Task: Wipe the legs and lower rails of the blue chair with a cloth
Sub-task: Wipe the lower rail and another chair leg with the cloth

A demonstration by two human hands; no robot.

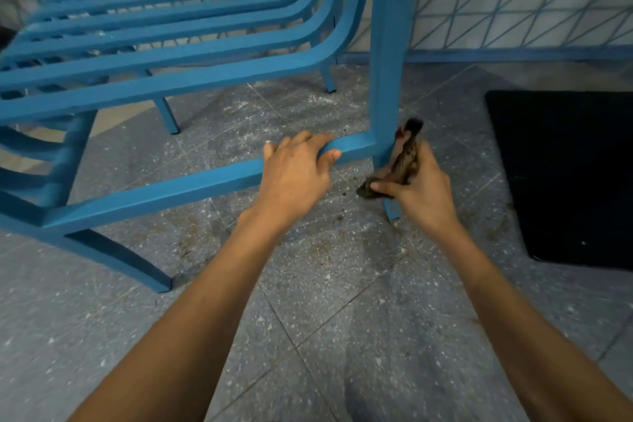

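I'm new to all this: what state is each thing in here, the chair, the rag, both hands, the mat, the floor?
blue chair: upright, feet on the floor
lower rail: gripped by the left hand
leg: cloth against its lower part
cloth: crumpled, dirty brown, held at the leg
left hand: fingers curled over the rail
right hand: grips the cloth
black mat: flat on the floor
floor: dusty, with brown specks
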